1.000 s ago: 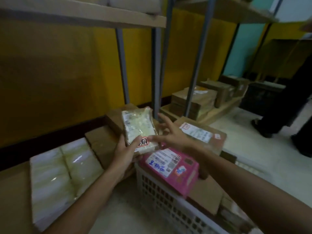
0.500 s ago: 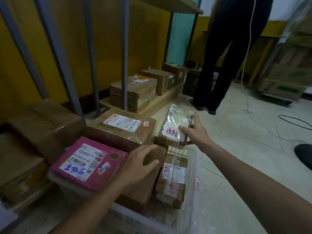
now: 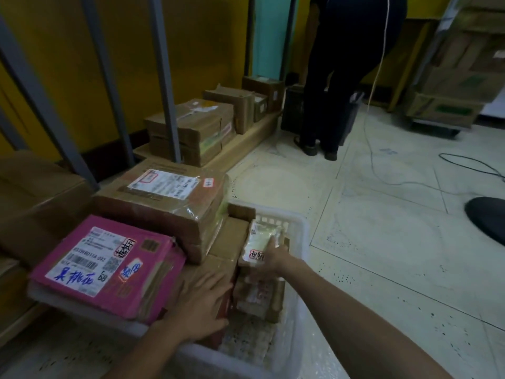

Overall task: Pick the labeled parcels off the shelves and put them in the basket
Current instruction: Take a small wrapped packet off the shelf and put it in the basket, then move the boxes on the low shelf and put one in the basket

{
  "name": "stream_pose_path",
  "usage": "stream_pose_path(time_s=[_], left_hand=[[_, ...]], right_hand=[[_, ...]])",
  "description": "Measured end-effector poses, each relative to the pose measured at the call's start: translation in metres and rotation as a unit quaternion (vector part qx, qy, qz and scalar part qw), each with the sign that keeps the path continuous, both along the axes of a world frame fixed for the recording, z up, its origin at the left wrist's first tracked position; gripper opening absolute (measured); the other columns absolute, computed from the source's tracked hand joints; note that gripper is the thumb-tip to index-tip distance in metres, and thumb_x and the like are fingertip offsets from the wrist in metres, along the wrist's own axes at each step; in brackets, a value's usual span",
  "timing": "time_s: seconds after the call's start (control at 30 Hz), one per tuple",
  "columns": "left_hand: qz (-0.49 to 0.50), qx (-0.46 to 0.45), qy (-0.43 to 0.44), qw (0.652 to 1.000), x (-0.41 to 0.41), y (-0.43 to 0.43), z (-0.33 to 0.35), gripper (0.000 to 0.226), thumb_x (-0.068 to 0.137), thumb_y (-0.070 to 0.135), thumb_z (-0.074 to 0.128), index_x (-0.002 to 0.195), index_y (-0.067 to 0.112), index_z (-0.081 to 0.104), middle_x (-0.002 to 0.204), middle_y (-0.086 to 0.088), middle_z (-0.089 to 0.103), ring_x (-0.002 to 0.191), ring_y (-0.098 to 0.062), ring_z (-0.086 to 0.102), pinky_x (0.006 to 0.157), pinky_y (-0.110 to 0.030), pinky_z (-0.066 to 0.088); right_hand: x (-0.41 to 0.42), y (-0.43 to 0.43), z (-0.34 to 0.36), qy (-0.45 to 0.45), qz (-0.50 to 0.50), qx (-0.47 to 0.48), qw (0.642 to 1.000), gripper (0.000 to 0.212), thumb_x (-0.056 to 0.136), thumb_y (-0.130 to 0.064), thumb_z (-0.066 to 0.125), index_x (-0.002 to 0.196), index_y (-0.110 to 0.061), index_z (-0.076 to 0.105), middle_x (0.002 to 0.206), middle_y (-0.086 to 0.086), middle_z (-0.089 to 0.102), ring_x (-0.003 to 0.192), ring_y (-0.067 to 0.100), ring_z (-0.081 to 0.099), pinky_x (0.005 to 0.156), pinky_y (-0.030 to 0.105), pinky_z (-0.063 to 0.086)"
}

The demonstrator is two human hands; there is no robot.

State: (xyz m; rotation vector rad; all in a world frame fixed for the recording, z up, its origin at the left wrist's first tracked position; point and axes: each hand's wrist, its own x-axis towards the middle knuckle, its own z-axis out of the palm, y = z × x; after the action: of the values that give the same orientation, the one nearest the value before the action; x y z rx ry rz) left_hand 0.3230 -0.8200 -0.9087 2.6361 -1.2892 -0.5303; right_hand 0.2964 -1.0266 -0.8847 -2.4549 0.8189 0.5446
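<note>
Gripping clear parcel (image 3: 259,237), right hand (image 3: 274,259), near rim of basket (image 3: 302,224)

The basket (image 3: 302,222) at six o'clock is white moulded plastic with latticed walls. The small parcel (image 3: 261,239) in it wears glossy clear film. At nine o'clock the pink box (image 3: 155,272) is matt cardboard with paper labels. The brown carton (image 3: 164,206) beyond shines with tape. The shelf posts (image 3: 164,77) are grey metal, and the floor (image 3: 382,242) is smooth speckled tile.

Small clear-film-wrapped parcel (image 3: 259,239), red-stamped label, lies flat on brown boxes at far right inside white slatted plastic basket (image 3: 304,242); pink labelled cardboard box (image 3: 106,266) and brown taped carton (image 3: 164,201) piled along its left side.
</note>
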Motion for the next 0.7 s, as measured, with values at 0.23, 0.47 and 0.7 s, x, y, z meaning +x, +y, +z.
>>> stream_pose_path(time_s=[0.23, 0.47, 0.7], left_hand=[[0.07, -0.171, 0.048, 0.982, -0.006, 0.011, 0.03, 0.056, 0.087, 0.019, 0.057, 0.139, 0.026, 0.036, 0.149, 0.007, 0.028, 0.133, -0.002, 0.026, 0.101, -0.006, 0.016], [0.093, -0.29, -0.102, 0.947, 0.027, 0.053, 0.123, 0.046, 0.084, 0.017, 0.062, 0.125, 0.032, 0.05, 0.118, 0.021, 0.046, 0.105, 0.009, 0.045, 0.084, -0.007, 0.036], [0.261, -0.26, -0.202, 0.907, 0.046, 0.198, 0.157, 0.038, 0.081, 0.014, 0.065, 0.118, 0.018, 0.059, 0.117, -0.001, 0.057, 0.101, -0.009, 0.05, 0.086, -0.015, 0.034]], right_hand=[[0.003, 0.007, 0.008, -0.064, 0.092, -0.214, 0.97, 0.081, 0.086, -0.04, 0.058, 0.145, -0.005, 0.017, 0.149, 0.026, 0.02, 0.137, 0.041, 0.022, 0.111, 0.048, 0.025], [0.06, 0.038, 0.102, -0.489, 0.091, -0.177, 0.85, 0.046, 0.084, -0.039, 0.054, 0.121, -0.012, 0.056, 0.118, 0.009, 0.056, 0.111, 0.026, 0.049, 0.089, 0.04, 0.041], [0.118, 0.164, 0.161, -0.545, 0.252, -0.086, 0.795, 0.039, 0.086, -0.02, 0.056, 0.123, -0.008, 0.057, 0.121, 0.011, 0.059, 0.116, 0.028, 0.047, 0.096, 0.036, 0.037]])
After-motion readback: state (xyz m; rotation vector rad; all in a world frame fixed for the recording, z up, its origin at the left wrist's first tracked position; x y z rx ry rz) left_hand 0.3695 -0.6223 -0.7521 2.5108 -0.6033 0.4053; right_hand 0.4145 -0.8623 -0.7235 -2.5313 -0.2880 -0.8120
